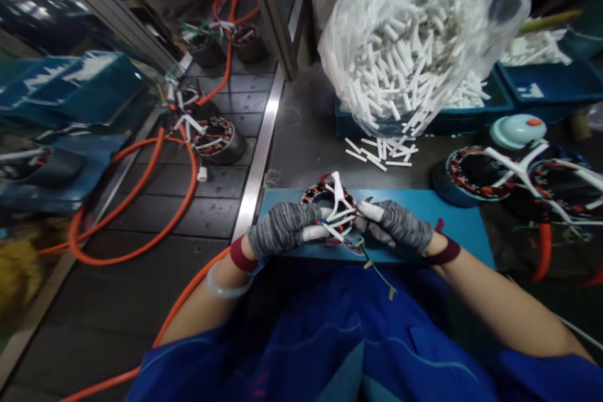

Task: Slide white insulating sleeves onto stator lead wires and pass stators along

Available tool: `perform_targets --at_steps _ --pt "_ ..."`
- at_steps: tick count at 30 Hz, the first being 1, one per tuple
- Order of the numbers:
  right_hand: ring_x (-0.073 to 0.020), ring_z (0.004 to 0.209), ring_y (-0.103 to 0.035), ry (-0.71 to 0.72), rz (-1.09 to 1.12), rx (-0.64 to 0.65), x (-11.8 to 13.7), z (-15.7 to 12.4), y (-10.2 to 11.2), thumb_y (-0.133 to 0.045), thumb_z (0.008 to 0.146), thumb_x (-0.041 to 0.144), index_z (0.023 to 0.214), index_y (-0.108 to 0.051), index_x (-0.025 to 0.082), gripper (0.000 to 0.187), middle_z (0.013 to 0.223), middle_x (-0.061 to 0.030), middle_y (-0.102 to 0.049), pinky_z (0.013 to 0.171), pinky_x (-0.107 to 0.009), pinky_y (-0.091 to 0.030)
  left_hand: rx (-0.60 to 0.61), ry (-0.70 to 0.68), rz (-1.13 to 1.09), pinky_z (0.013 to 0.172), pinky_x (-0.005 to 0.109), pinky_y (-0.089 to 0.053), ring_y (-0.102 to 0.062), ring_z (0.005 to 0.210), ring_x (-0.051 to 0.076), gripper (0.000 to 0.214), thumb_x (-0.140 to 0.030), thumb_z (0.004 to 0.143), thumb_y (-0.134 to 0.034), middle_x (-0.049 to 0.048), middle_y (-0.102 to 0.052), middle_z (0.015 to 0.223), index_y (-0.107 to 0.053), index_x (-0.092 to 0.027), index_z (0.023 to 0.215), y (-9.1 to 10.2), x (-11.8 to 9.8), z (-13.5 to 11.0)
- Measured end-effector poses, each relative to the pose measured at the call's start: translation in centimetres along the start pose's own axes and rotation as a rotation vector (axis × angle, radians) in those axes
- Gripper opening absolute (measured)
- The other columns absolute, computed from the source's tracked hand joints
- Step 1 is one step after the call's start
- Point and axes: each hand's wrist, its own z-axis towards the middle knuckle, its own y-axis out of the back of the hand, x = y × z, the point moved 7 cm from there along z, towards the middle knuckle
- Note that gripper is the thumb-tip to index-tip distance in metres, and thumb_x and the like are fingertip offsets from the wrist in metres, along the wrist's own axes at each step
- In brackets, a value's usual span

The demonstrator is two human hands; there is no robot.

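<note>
A round motor stator (326,201) with copper windings and white sleeved leads lies on a blue mat (438,213) right in front of me. My left hand (282,227), in a grey knit glove, is closed on the stator's near left side and its white sleeves. My right hand (396,226), gloved the same way, pinches the white sleeved wires (340,217) from the right. Thin coloured wires (377,270) hang from the stator toward my blue apron.
A clear bag of white sleeve tubes (409,44) sits in a blue bin behind the mat, with loose tubes (381,152) spilled in front. More stators (475,173) lie at right. On the conveyor at left are other stators (217,138) and an orange hose (136,213).
</note>
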Motion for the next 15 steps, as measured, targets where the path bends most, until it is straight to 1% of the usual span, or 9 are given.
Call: perform_targets --at_steps 2,3,4,6,7,9,10,12,15 --pt "-0.0121 0.036 -0.043 -0.153 0.196 0.070 -0.8 -0.4 -0.6 -0.016 0.107 0.059 0.079 -0.072 0.018 0.075 0.040 0.0022 -0.048 0.042 -0.026 -0.039 0.001 -0.019 0.016 0.100 0.031 -0.060 -0.073 0.114 0.021 0.034 -0.032 0.103 -0.057 0.0068 -0.075 0.126 -0.067 -0.023 0.134 -0.1 -0.1 -0.3" --pt "-0.0127 0.039 -0.046 -0.202 0.269 0.074 -1.0 -0.7 -0.7 -0.020 0.106 0.062 0.082 -0.073 0.017 0.074 0.043 0.0014 -0.051 0.046 -0.026 -0.042 0.008 -0.022 0.022 0.099 0.031 -0.060 -0.074 0.114 0.021 0.034 -0.032 0.103 -0.058 0.0064 -0.076 0.126 -0.067 -0.024 0.135 -0.2 -0.2 -0.4" --pt "-0.0137 0.047 -0.054 -0.215 0.288 0.047 -1.0 -1.1 -0.7 -0.029 0.104 0.065 0.089 -0.074 0.017 0.068 0.051 -0.0003 -0.059 0.053 -0.027 -0.046 0.013 -0.020 0.020 0.097 0.031 -0.061 -0.074 0.112 0.021 0.036 -0.033 0.103 -0.059 0.0068 -0.076 0.124 -0.066 -0.024 0.136 -0.2 -0.2 -0.4" --pt "-0.0173 0.069 -0.066 -0.142 0.120 -0.100 -0.4 -1.7 0.1 -0.048 0.100 0.065 0.104 -0.076 0.020 0.053 0.074 -0.0042 -0.073 0.069 -0.029 -0.051 0.002 -0.012 0.002 0.094 0.030 -0.062 -0.076 0.106 0.021 0.039 -0.034 0.102 -0.060 0.0088 -0.077 0.120 -0.064 -0.021 0.138 0.0 -0.4 -0.4" --pt "-0.0191 0.077 -0.068 -0.088 -0.022 -0.195 0.1 -2.0 0.6 -0.054 0.098 0.063 0.108 -0.076 0.021 0.049 0.083 -0.0061 -0.076 0.074 -0.031 -0.050 -0.004 -0.014 -0.010 0.093 0.030 -0.063 -0.077 0.104 0.021 0.039 -0.035 0.102 -0.060 0.0096 -0.078 0.119 -0.064 -0.019 0.138 0.2 -0.6 -0.3" --pt "-0.0210 0.078 -0.067 0.012 -0.311 -0.341 1.3 -2.5 1.2 -0.053 0.100 0.059 0.106 -0.078 0.020 0.047 0.085 -0.0094 -0.076 0.075 -0.033 -0.048 0.002 -0.010 -0.022 0.093 0.031 -0.063 -0.077 0.103 0.021 0.038 -0.035 0.102 -0.059 0.0103 -0.077 0.119 -0.066 -0.017 0.135 0.4 -0.8 0.0" --pt "-0.0209 0.074 -0.066 0.042 -0.404 -0.370 1.7 -2.5 1.3 -0.048 0.102 0.058 0.102 -0.078 0.019 0.049 0.081 -0.0102 -0.075 0.072 -0.033 -0.046 0.018 -0.006 -0.023 0.093 0.031 -0.063 -0.077 0.104 0.021 0.036 -0.035 0.103 -0.058 0.0102 -0.077 0.120 -0.067 -0.017 0.133 0.4 -0.8 0.1" --pt "-0.0191 0.067 -0.063 0.034 -0.377 -0.303 1.6 -1.9 1.0 -0.044 0.104 0.056 0.096 -0.076 0.020 0.050 0.075 -0.0088 -0.073 0.068 -0.032 -0.044 0.061 0.005 -0.030 0.093 0.030 -0.063 -0.077 0.103 0.021 0.034 -0.035 0.104 -0.057 0.0098 -0.078 0.119 -0.069 -0.017 0.130 0.3 -0.8 0.5" --pt "-0.0158 0.058 -0.058 -0.068 0.017 -0.117 0.6 -0.8 0.6 -0.044 0.103 0.057 0.081 -0.070 0.021 0.049 0.062 -0.0031 -0.065 0.065 -0.030 -0.045 0.053 -0.005 -0.060 0.089 0.027 -0.063 -0.078 0.100 0.020 0.033 -0.036 0.103 -0.057 0.0083 -0.079 0.116 -0.071 -0.019 0.128 0.4 -0.9 0.9"
